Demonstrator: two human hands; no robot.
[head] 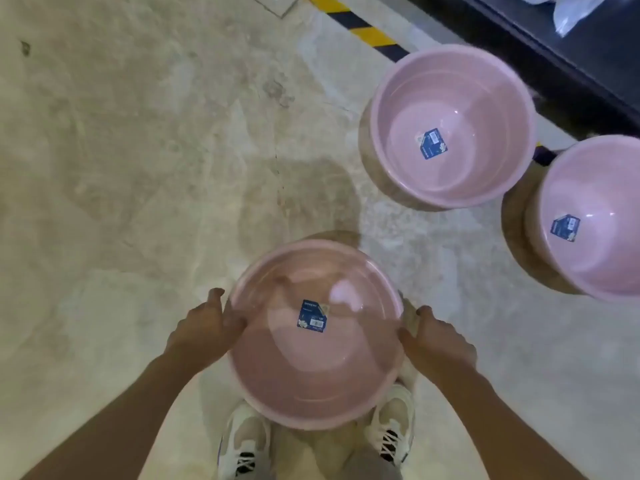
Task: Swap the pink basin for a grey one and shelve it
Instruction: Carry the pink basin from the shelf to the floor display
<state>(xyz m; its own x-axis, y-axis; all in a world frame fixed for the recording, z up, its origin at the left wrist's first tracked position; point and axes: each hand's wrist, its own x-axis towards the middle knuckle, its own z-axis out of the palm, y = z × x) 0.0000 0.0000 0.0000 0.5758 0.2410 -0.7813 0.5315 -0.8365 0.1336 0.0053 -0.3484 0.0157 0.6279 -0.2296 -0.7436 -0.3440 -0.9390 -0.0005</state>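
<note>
A pink basin (277, 372) with a blue label on its inside bottom hangs above the floor in front of me, over my shoes. My left hand (204, 327) grips its left rim and my right hand (438, 337) grips its right rim. Two stacks of pink basins stand on the floor: one (453, 98) at the upper right, another (595, 265) at the right edge, partly cut off. No grey basin is in view.
A dark shelf base (554, 57) runs along the upper right, behind a yellow-and-black floor stripe (363, 26). Clear plastic wrapping (575, 8) lies on the shelf. The concrete floor (138, 168) stretches to the left and ahead. My white shoes (242, 441) are below the held basin.
</note>
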